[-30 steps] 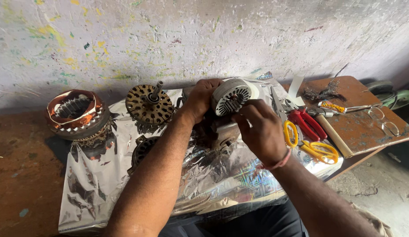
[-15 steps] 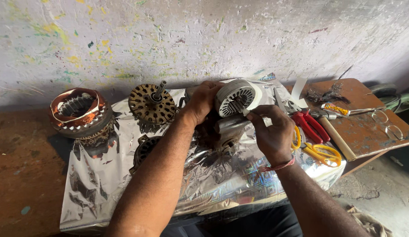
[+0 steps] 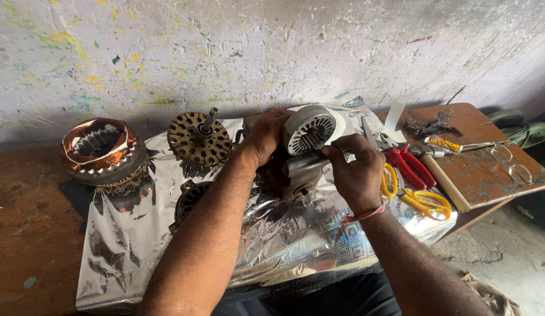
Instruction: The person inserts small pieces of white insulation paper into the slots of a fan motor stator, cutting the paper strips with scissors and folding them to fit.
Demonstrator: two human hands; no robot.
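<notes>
At the centre of the frame we see the left hand (image 3: pixel 266 136) closed around the edge of a grey slotted stator core (image 3: pixel 309 129), held above the silver foil sheet (image 3: pixel 126 246), while the right hand (image 3: pixel 355 169), fingers pinched shut, grips something small against its lower rim.

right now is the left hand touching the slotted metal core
Touching. The head view shows the left hand wrapped around the left side of the slotted metal core, fingers pressed against its rim with no gap.
</notes>
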